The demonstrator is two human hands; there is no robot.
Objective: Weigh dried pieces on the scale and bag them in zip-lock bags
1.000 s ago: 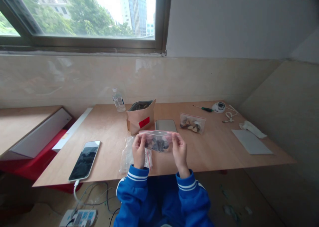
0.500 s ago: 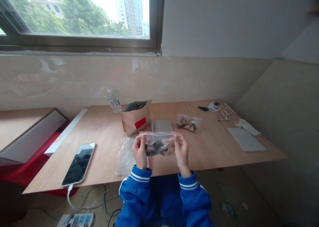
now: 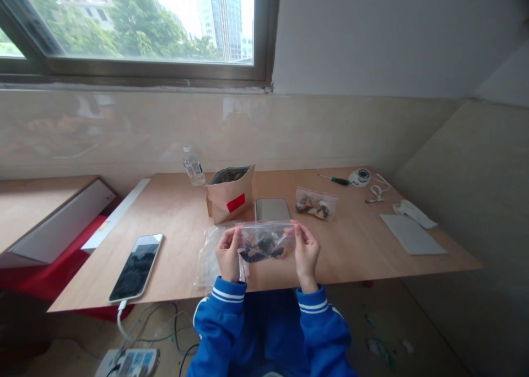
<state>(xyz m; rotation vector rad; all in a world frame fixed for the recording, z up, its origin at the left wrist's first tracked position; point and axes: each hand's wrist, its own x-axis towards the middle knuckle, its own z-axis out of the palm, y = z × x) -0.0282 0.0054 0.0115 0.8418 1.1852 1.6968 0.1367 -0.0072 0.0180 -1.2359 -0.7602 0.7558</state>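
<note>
My left hand (image 3: 228,254) and my right hand (image 3: 306,252) hold a small clear zip bag (image 3: 264,241) by its two top corners, above the near edge of the wooden table (image 3: 173,222). Dark and tan pieces lie inside the bag. A pile of empty clear bags (image 3: 210,250) lies flat under my left hand. Behind stand an open brown paper pouch (image 3: 230,194) with a red label, a flat grey scale (image 3: 271,209), and a second filled zip bag (image 3: 316,204).
A phone (image 3: 136,266) on a charging cable lies at the left front. A water bottle (image 3: 193,166) stands at the back. A screwdriver (image 3: 335,179), a round white device (image 3: 359,177) and a grey pad (image 3: 411,234) are at the right. A power strip (image 3: 130,362) lies on the floor.
Both hands have lowered the bag slightly toward the table edge and pinch along its top strip. The contents have settled inside. The view shifted a little.
</note>
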